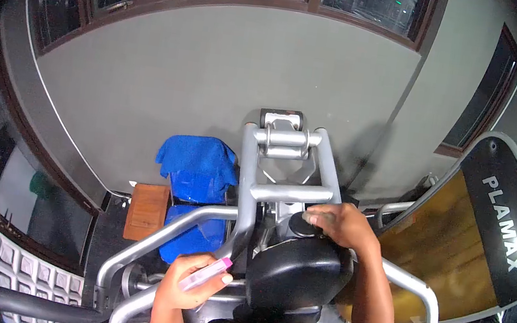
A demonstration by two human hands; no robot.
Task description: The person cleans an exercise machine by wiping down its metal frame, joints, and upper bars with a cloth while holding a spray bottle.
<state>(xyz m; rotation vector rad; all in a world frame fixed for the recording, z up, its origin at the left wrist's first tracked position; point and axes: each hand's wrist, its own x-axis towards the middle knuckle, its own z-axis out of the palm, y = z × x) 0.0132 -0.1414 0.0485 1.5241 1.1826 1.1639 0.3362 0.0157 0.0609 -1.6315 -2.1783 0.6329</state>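
A clear bottle with a pink cap [208, 274] is in my left hand [183, 285], its cap end pointing up and to the right. My right hand [345, 225] reaches over the machine and presses something pale, perhaps a cloth, against a round black part [304, 225]. Just below that part is a black padded seat [296, 274]. Silver tubes of the machine frame [290, 193] rise beyond both hands.
A blue towel [197, 157] drapes over a blue chair [193, 234], beside a wooden board [146, 212]. Curved silver bars [160, 240] flank the seat on the left. At right stands a large PLAMAX panel [492, 225]. A grey wall [218, 71] with windows lies behind.
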